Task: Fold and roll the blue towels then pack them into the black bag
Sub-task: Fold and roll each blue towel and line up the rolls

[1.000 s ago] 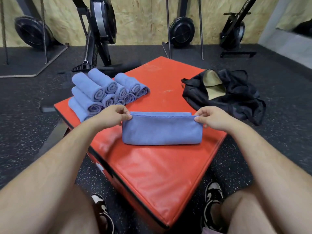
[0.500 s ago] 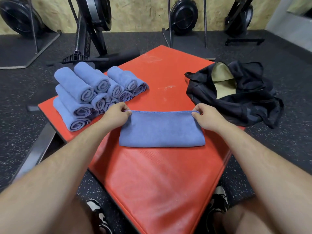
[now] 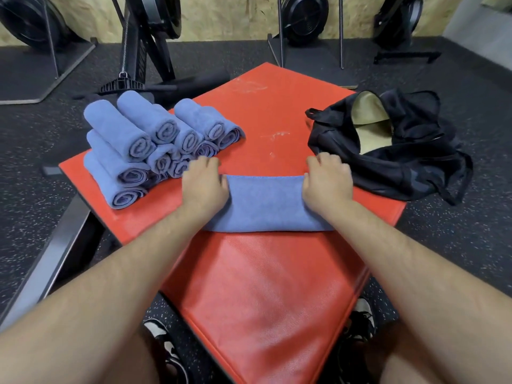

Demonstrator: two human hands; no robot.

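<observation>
A blue towel [image 3: 266, 206], folded into a long flat strip, lies across the middle of the red padded box [image 3: 266, 286]. My left hand [image 3: 203, 187] rests palm down on its left end and my right hand [image 3: 327, 184] on its right end, with fingers reaching past the far edge. Several rolled blue towels [image 3: 144, 145] are stacked in a pile on the box's left corner. The black bag [image 3: 401, 156] lies open on the right corner, its pale lining showing.
Dark speckled rubber floor surrounds the box. Black gym machines [image 3: 144, 37] and metal stands line the wooden back wall. A metal rail [image 3: 55, 259] runs beside the box at left. My shoes [image 3: 166, 345] stand below the near corner.
Both hands have gone from pinching the towel's far corners to lying flat over its two ends. The camera has tilted further down and closer.
</observation>
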